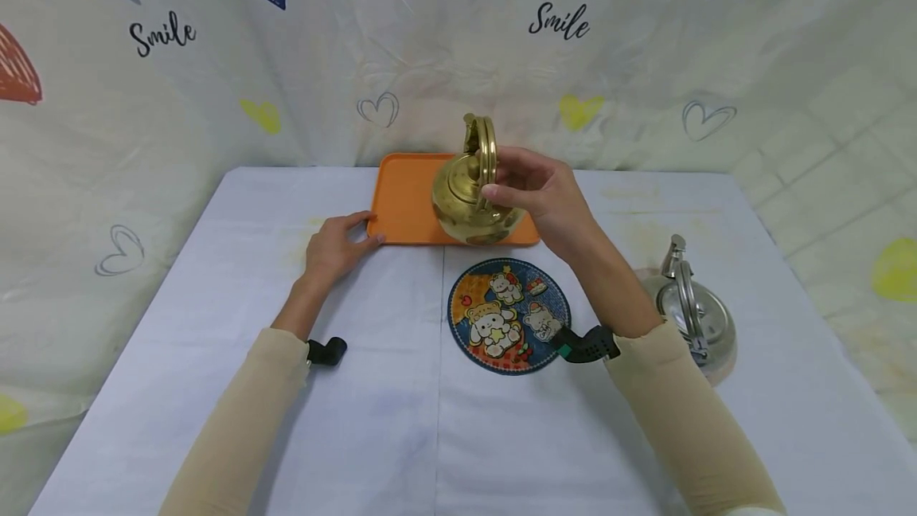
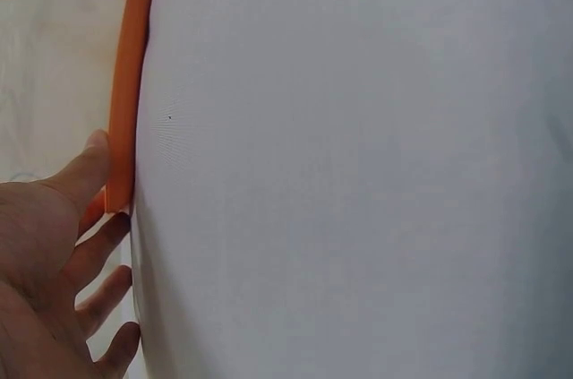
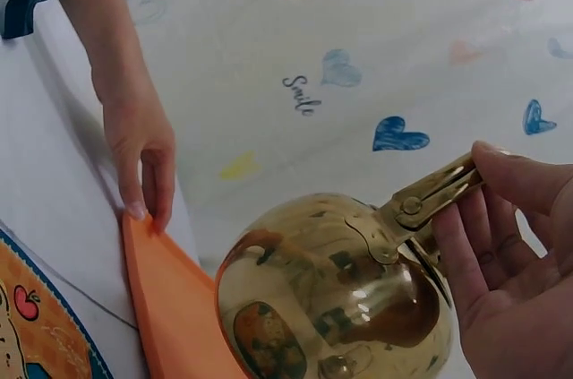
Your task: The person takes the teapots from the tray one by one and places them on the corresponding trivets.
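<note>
My right hand (image 1: 542, 191) grips the raised handle of a shiny gold teapot (image 1: 457, 201) between thumb and fingers. The teapot is held up over an orange rectangular tray (image 1: 403, 199) near the table's back edge. In the right wrist view the teapot's round body (image 3: 304, 254) hangs from the handle, lid side partly turned away. At the tray's front left corner, my left hand (image 1: 333, 247) pinches the rim with thumb and index finger. The left wrist view shows the thumb on the tray's edge (image 2: 125, 101), while the other fingers extend loosely beside it.
A round placemat (image 1: 476, 353) with cartoon bears lies in front of the tray. To the right, partly behind the right forearm, stands a silver kettle (image 1: 719, 329). A white cloth (image 1: 387, 420) covers the table; a heart-patterned curtain (image 1: 458, 46) hangs behind it.
</note>
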Tool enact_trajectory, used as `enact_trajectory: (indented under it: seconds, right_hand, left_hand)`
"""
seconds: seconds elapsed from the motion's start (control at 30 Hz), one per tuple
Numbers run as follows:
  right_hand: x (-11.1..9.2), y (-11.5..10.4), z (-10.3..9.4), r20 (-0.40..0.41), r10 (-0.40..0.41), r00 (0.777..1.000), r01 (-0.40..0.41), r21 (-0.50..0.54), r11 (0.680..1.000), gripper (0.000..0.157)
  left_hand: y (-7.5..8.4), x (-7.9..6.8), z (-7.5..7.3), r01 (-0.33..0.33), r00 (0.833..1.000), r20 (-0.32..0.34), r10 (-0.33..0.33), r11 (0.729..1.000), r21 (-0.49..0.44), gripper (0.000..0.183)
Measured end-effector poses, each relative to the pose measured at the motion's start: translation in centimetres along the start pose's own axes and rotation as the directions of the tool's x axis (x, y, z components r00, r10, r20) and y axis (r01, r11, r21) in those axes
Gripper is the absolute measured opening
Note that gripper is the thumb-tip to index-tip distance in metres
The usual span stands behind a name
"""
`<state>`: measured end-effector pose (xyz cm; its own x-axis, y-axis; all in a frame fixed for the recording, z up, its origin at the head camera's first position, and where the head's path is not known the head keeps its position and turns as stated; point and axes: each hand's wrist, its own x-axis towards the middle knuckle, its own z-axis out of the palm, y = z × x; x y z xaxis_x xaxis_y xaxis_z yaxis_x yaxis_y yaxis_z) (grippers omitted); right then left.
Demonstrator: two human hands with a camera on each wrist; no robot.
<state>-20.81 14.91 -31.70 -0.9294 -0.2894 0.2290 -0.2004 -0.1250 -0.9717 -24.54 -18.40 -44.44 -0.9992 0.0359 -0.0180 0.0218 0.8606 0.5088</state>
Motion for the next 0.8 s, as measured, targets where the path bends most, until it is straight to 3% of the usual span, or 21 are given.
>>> enact_trajectory:
  seconds: [0.8]
  right_hand:
    - [-3.5,-0.8,-1.6,-0.038,0.034,0.999,-0.032,0.053,0.998,0.041]
  left_hand:
    - [0.1,0.0,0.0,0.005,1.0,-0.003,-0.005,1.0,-0.005,0.058]
